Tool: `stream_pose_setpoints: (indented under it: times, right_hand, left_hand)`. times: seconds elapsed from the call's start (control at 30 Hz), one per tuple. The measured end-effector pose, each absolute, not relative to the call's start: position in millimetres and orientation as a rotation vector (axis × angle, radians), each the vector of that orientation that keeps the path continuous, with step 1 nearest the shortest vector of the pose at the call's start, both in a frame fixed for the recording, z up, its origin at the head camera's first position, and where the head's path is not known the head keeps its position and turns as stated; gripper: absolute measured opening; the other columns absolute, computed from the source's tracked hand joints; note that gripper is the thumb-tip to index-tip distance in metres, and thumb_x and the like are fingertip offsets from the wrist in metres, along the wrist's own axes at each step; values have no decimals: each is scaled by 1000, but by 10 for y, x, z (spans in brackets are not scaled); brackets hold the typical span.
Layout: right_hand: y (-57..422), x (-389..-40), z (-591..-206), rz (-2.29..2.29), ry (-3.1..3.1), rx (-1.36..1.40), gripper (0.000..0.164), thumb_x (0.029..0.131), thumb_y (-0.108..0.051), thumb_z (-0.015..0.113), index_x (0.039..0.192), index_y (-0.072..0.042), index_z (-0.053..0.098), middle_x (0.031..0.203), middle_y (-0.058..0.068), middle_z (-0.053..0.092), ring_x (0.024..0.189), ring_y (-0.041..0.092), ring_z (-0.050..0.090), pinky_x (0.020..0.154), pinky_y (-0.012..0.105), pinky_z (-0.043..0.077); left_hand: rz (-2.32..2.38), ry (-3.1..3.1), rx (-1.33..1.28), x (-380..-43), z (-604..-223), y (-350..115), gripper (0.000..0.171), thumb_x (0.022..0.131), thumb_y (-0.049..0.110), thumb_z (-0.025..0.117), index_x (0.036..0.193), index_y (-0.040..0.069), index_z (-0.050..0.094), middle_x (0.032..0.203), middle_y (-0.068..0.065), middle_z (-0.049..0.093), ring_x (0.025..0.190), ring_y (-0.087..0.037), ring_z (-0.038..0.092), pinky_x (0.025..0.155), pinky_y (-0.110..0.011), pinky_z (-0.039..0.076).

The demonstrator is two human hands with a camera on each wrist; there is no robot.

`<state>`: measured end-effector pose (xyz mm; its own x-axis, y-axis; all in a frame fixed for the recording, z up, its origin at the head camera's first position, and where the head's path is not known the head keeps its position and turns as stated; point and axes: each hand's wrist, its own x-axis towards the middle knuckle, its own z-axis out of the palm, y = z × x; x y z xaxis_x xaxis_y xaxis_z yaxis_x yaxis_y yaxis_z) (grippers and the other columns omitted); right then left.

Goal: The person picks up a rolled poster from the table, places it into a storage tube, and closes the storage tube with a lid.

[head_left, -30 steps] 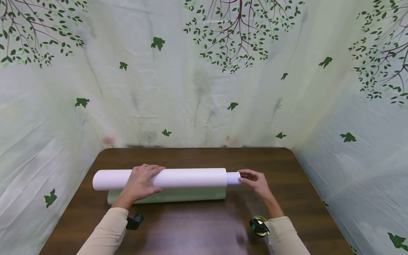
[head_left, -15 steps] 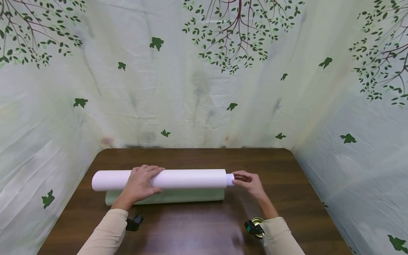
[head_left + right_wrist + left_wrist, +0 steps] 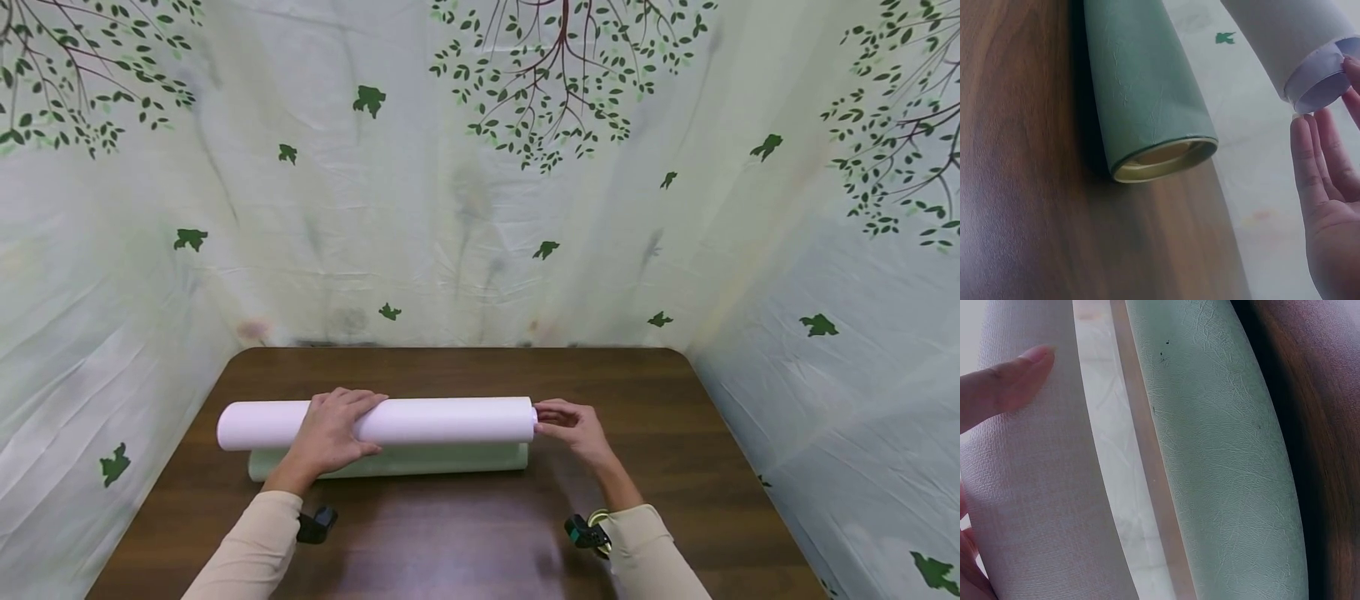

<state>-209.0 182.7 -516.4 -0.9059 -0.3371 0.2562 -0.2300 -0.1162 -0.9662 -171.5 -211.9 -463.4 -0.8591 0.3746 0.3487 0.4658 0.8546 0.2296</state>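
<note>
A long white textured roll (image 3: 450, 420) lies crosswise over the table, held above and behind a green tube (image 3: 420, 460). My left hand (image 3: 336, 432) grips the roll left of its middle, thumb at the near side and fingers over the top. A short end of an inner paper roll (image 3: 1322, 84) sticks out of the white roll's right opening. My right hand (image 3: 572, 427) pinches that end between thumb and fingertips, as the right wrist view (image 3: 1335, 181) shows. The green tube's right end has an open gold metal rim (image 3: 1166, 164).
A brown wooden table (image 3: 450, 542) lies under everything. White curtains (image 3: 480, 208) printed with green leaves and branches hang at the back and sides. A small black camera (image 3: 317, 523) sits at the left wrist, another black camera (image 3: 585, 532) at the right.
My right hand has moved left, pushing the inner paper roll into the white roll until only a short end shows. My left hand keeps its hold in nearly the same place.
</note>
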Motion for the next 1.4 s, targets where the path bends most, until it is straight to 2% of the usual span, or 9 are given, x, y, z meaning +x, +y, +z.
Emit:
stream_pose_setpoints:
  times: [0.13,0.2,0.27,0.37,0.8,1.13,1.4]
  right_hand:
    - [1796,-2081,-5156,-2202,2040,-683,39,81,9,70,112,26,53,101,-3,70,93,13,67,79,27,54]
    - [1786,-2087,-5172,-2206,2039,-675,38,80,8,71,112,23,56,103,4,70,93,12,67,80,28,54]
    - [1769,-2078,-5162,-2200,2062,-656,37,80,9,71,112,22,57,106,15,68,93,11,67,80,28,54]
    - [1744,-2060,-5145,-2190,2119,-602,36,79,9,71,111,20,59,106,22,67,92,11,67,80,28,54]
    - [1631,-1988,-5108,-2170,2270,-388,35,76,12,73,109,18,63,101,19,70,87,14,67,76,27,54]
    - [1664,-1958,-5107,-2139,2277,-444,34,77,10,73,108,17,63,103,26,68,89,20,67,75,28,55]
    - [1926,-1953,-5178,-2115,2251,-560,34,79,5,74,110,16,63,107,34,63,91,22,69,76,28,55]
  left_hand:
    - [-446,-2743,-634,-1714,-4635,-2122,72,57,29,92,122,11,66,116,-8,67,103,-29,58,86,-54,37]
    - [-447,-2743,-634,-1716,-4640,-2126,72,57,29,92,123,11,66,117,-8,67,103,-29,58,86,-54,37]
    - [-451,-2743,-634,-1714,-4642,-2129,72,57,29,92,123,11,66,116,-8,67,102,-29,58,86,-54,37]
    - [-458,-2742,-633,-1710,-4642,-2131,72,57,29,92,123,11,66,116,-8,67,102,-29,58,86,-54,37]
    - [-433,-2747,-630,-1675,-4624,-2146,71,58,29,91,122,11,66,116,-8,67,103,-30,59,86,-55,38]
    - [-447,-2752,-630,-1662,-4642,-2143,70,59,30,91,122,11,66,116,-8,67,103,-31,58,86,-55,38]
    - [-444,-2763,-631,-1687,-4664,-2127,71,60,31,90,123,10,65,117,-9,66,104,-32,57,86,-55,37]
